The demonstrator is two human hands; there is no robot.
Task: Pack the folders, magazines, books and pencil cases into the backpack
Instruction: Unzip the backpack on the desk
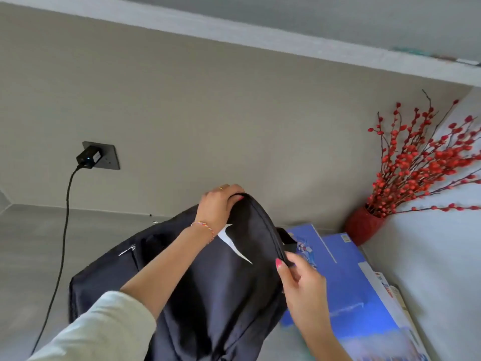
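A black backpack (197,282) with a white swoosh mark stands upright on the grey surface in the middle of the head view. My left hand (220,204) grips the top edge of the backpack, fingers curled over it. My right hand (299,276) pinches the zipper line on the backpack's right side. The main zipper looks closed above my fingers. Right of the backpack lies a stack of blue folders or magazines (361,287), partly hidden behind the bag and my right forearm. No pencil case shows.
A red vase (363,225) with red berry branches stands in the back right corner. A black charger (89,156) is plugged into a wall socket, its cable (61,246) hanging down to the left of the backpack. Walls close in behind and at right.
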